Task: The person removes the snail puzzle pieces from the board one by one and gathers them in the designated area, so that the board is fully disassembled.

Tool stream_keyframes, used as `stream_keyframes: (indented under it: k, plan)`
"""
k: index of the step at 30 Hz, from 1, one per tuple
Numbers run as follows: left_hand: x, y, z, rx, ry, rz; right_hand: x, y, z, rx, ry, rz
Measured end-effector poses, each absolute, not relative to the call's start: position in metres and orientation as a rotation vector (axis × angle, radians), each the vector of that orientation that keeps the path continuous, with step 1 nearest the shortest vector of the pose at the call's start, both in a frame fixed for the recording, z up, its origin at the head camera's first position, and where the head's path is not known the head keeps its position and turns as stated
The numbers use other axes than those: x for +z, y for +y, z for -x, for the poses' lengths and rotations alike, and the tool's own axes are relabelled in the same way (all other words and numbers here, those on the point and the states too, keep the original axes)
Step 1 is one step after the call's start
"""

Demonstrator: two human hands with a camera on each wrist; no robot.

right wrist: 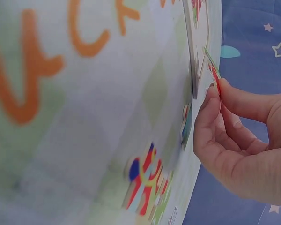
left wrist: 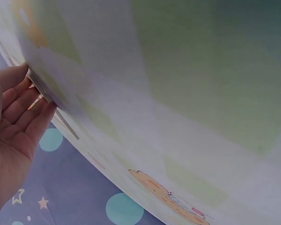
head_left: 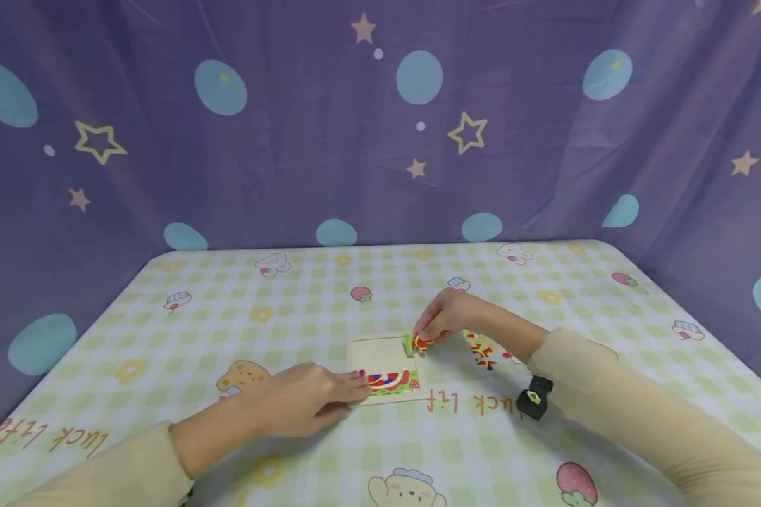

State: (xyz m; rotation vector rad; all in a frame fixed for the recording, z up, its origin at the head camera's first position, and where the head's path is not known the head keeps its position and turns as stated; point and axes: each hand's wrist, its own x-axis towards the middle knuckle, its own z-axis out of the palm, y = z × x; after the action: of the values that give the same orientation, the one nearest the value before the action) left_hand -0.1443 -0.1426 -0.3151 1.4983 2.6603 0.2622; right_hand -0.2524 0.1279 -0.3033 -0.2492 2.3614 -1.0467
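A wooden puzzle tray (head_left: 380, 346) lies mid-table, with coloured pieces fitted along its near edge (head_left: 393, 381). My left hand (head_left: 317, 401) lies flat with straight fingers, its fingertips (left wrist: 35, 101) pressing on the tray's near left corner. My right hand (head_left: 440, 320) pinches a red and green puzzle piece (head_left: 417, 343) between thumb and fingers at the tray's right edge; the right wrist view shows that piece (right wrist: 213, 70) held on edge beside the tray (right wrist: 193, 56). Loose puzzle pieces (head_left: 484, 350) lie on the cloth just right of the tray, under my right forearm.
The table wears a green checked cloth (head_left: 292, 296) with cartoon prints and orange lettering (head_left: 475, 403). A purple curtain with stars and dots (head_left: 380, 120) closes in the back and both sides. A black wrist camera (head_left: 534, 398) sits on my right arm.
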Motion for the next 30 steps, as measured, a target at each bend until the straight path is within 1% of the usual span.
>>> stream_keyframes:
  k: [13,24,30]
  plan:
    - [-0.314,-0.141,0.144,0.241,2.663,-1.482,-0.302,0.149,0.238,-0.951,2.522,0.229]
    - [-0.313,-0.138,0.146,0.214,2.687,-1.464,-0.306,0.155,0.228,-0.767,2.69,0.338]
    - [-0.31,-0.134,0.146,0.188,2.715,-1.524,-0.306,0.155,0.226,-0.72,2.751,0.387]
